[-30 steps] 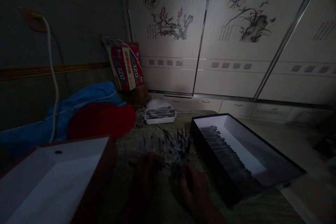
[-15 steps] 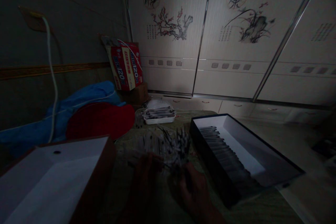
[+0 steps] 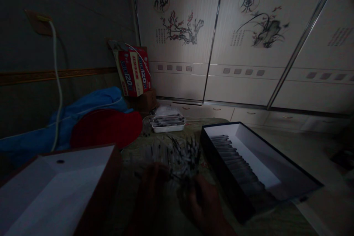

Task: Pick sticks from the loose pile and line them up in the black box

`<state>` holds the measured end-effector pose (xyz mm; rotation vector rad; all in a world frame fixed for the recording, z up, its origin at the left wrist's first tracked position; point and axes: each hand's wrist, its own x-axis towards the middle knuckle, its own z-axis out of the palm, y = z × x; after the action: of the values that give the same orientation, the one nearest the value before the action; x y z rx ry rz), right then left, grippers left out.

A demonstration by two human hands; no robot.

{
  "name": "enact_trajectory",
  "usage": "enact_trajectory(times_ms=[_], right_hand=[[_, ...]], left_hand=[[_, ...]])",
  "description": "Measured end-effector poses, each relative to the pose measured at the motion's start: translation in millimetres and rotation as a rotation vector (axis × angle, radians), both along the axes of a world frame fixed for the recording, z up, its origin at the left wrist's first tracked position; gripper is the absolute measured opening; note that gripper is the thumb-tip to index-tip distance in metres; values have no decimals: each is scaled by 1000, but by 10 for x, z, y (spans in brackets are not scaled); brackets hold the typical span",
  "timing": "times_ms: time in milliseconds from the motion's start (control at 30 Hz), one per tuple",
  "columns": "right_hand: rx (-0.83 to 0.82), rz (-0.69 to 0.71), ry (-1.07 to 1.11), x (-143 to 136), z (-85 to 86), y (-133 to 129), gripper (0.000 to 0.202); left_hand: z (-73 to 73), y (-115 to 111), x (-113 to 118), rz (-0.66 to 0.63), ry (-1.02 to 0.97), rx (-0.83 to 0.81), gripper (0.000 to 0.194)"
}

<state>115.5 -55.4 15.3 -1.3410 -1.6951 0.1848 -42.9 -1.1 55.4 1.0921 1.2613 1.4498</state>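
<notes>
Low on the table, my left hand (image 3: pixel 151 184) is closed, its fingers around what looks like a pen, with a thin dark piece showing towards the right hand. Close by on the right, my right hand (image 3: pixel 206 199) is curled shut, fingertips near that piece; what it grips is too dark to make out. Just beyond both hands lies a loose pile of pens and clear pen parts (image 3: pixel 184 153), some with dark tips. To the right, a dark-edged box (image 3: pixel 279 151) with a white inside holds a row of similar pens (image 3: pixel 235 160) along its left side.
At front left stands a reddish box (image 3: pixel 66 188) with a white inside. A white tray (image 3: pixel 169 128) of pens sits at the table's far end. A red round cloth-like thing (image 3: pixel 106 129) and blue fabric (image 3: pixel 91 101) lie left, below a white cable (image 3: pixel 57 88). Behind is a red carton (image 3: pixel 135 72).
Both hands stay almost in place over the near side of the pile, with only slight finger movement. The whole view has shifted down a little; the boxes and pens look the same.
</notes>
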Motion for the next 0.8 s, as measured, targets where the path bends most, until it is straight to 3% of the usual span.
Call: enact_trajectory(times_ms=[133,333,567,633,700,800], right_hand=[[-29,6,32,3,-13,-3,9],[-111,-54,157,44,-82,63,9],[-132,63,286,-46,-42,24,6],[-148,53,384,-47,-13,22,13],[-151,-5,443,-21,2,42,24],[-165,-89,326,24,-3,88,28]], left_hand=[[-15,-15,41,-139,-51,-8,40],[-16,-15,30,-229,-144,-33,38],[-360,25,85,-415,-57,-146,13],[-416,44,104,-419,-183,-211,6],[-426,69,101,-346,-458,-266,4],[-404,119,57,-208,-824,-313,18]])
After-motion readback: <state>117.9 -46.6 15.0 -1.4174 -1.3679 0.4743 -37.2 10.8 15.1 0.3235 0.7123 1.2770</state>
